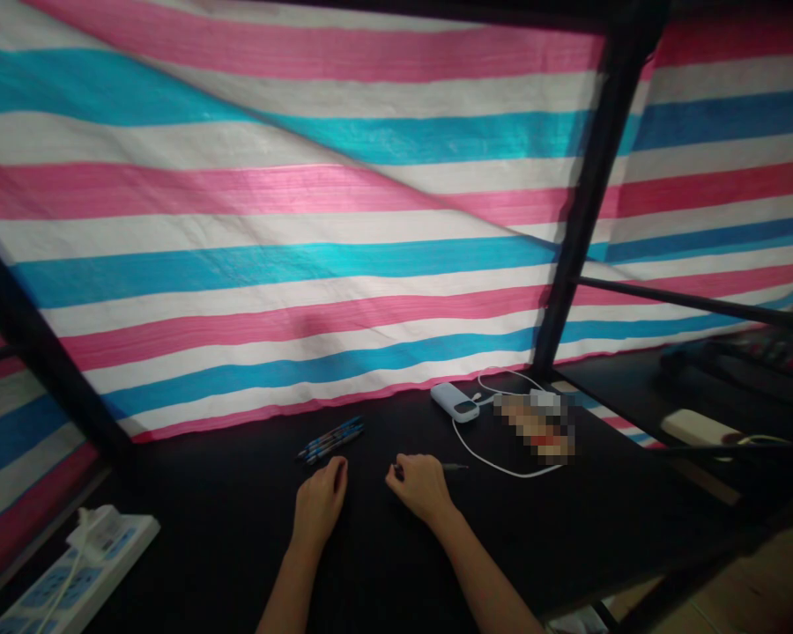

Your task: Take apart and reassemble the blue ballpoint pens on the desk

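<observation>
My left hand (320, 500) rests on the black tabletop (363, 563) with its fingers curled in, and no object shows in it. Just beyond it lies a small bundle of blue-and-dark pens (330, 439), side by side and slanting up to the right. To its right is my right hand (423, 486), fingers closed over a dark slim pen (455, 467). The pen's pointed end sticks out on the right side of the hand; its middle is hidden by the hand. The two hands are apart.
A white power bank (455, 402) with a white cable (502, 471) lies behind on the right, beside a blurred-out item (538, 427). A white power strip (72, 572) with a plug sits front left. Black metal posts (588, 194) and a striped sheet (304, 264) bound the table.
</observation>
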The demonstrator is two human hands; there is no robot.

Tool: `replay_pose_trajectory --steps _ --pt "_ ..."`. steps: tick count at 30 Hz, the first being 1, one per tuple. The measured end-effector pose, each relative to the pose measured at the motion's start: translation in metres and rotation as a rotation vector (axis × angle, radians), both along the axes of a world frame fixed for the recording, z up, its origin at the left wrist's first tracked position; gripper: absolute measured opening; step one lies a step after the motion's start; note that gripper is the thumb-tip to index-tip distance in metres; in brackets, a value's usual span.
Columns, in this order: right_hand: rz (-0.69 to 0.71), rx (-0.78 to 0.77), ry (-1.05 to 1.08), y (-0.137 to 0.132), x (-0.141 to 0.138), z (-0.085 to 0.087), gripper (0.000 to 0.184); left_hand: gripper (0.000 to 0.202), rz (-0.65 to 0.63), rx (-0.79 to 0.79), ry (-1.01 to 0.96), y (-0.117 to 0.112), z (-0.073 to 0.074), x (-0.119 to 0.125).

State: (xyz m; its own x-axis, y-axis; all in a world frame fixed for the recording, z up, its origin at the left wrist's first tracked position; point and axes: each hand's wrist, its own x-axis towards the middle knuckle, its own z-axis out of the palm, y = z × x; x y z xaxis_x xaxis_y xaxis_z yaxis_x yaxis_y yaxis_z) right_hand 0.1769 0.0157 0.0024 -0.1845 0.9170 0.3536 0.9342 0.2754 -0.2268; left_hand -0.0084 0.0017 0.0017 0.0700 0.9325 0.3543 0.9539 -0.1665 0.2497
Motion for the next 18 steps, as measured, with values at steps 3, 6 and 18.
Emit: replay_pose_trajectory --steps 3,6,18 --pt "-0.031 0.006 0.021 0.001 0.000 -0.001 0.028 0.026 0.022 0.070 -0.011 0.004 -0.004 -0.002" --pt "-0.081 0.091 0.017 0.005 0.003 -0.006 0.029 0.027 0.094 0.157 0.008 0.010 -0.007 -0.007" --pt "-0.178 0.347 0.158 0.003 0.031 -0.004 0.037 0.031 0.178 0.165 0.172 0.017 -0.018 -0.009"
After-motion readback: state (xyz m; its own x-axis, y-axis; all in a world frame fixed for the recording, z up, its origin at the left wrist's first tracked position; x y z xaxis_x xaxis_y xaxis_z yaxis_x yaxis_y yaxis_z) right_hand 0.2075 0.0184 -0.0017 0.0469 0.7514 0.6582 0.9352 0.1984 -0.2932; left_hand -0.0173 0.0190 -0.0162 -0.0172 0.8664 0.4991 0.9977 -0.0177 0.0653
